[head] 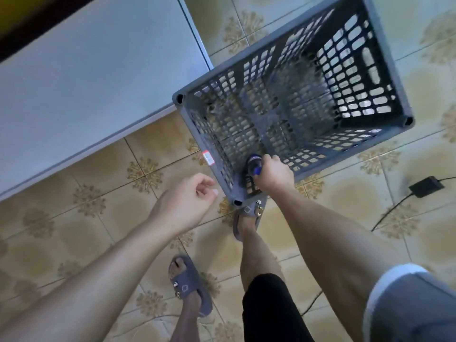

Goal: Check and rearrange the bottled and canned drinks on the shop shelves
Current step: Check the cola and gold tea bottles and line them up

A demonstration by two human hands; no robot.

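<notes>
While at crate [345, 155] corner, right hand [274, 175] around bottle [255, 166]

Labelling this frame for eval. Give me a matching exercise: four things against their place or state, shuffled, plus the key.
Things
1. right hand
2. left hand
3. crate
4. power adapter

Place or state
A. on the floor tiles, right of the crate, cable attached
B. loosely curled, holds nothing
C. grips a blue-capped bottle
D. grey, lattice walls, beside the white cabinet

Pairs: 1-C, 2-B, 3-D, 4-A
</notes>
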